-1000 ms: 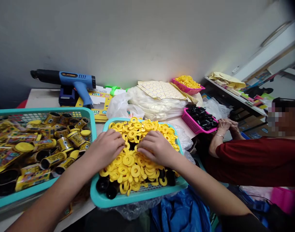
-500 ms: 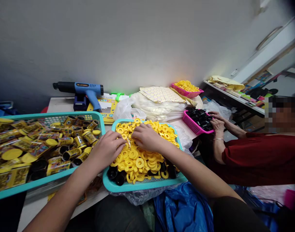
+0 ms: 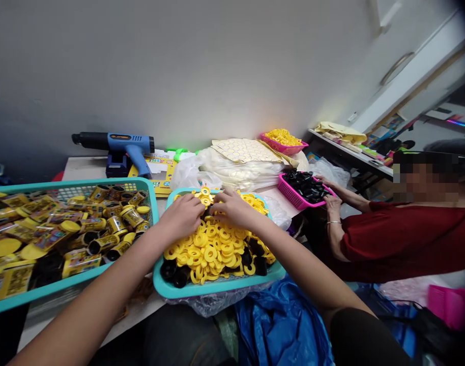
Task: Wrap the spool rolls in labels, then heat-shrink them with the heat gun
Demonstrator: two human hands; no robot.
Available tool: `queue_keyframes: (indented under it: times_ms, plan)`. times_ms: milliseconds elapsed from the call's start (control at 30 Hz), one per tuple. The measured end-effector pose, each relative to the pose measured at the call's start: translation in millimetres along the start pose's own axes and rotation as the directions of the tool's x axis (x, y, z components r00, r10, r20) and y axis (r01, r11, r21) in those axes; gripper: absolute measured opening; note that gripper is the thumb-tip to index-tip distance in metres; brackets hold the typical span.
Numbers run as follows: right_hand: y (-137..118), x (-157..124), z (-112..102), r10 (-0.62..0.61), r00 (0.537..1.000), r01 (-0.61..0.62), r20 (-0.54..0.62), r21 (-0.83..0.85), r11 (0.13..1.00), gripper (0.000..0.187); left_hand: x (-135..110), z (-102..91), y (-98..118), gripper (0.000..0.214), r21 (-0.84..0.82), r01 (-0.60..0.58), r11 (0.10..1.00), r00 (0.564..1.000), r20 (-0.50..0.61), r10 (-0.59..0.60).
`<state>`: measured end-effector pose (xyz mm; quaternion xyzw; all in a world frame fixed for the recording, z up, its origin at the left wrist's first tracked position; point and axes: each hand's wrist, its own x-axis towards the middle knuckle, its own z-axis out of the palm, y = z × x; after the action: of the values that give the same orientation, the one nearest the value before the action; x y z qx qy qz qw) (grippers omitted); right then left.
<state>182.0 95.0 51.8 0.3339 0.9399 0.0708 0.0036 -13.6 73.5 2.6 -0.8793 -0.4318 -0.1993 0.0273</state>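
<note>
Yellow rings (image 3: pixel 227 248): heaped in the small turquoise basket (image 3: pixel 219 291)
Left hand (image 3: pixel 184 214): over the basket's far half, fingers curled, cannot tell what it holds
Right hand (image 3: pixel 234 209): same half, fingers bent, hold unclear

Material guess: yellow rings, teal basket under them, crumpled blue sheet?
Yellow rings: probably moulded plastic, satin; uniform colour, repeated shapes.
Teal basket: likely plastic, semi-gloss; smooth, rounded, evenly coloured rim.
Blue sheet: plastic film or coated fabric, can't tell which; glossy, creases catch light.
</note>
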Motion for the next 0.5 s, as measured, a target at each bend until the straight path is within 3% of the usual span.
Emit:
queue_keyframes:
  times_ms: [200, 367, 500]
  plan:
    - [-12, 25, 3, -0.161, 0.977, 0.183, 0.142, -0.157, 0.97, 0.02, -11, -2.0, -9, 0.021, -0.014, 0.029, 0.999, 0.999, 0.016, -0.029]
    - [-18, 34, 9, -0.243, 0.956, 0.272, 0.162, -0.187, 0.944, 0.019, -14, 1.5, -9, 0.028, -0.009, 0.077, 0.997, 0.995, 0.058, -0.076]
    - [-12, 29, -1, -0.335, 0.93, 0.358, 0.152, -0.167, 0.919, 0.021, -15, -1.4, -12, 0.028, -0.01, 0.104, 0.995, 0.989, 0.11, -0.102]
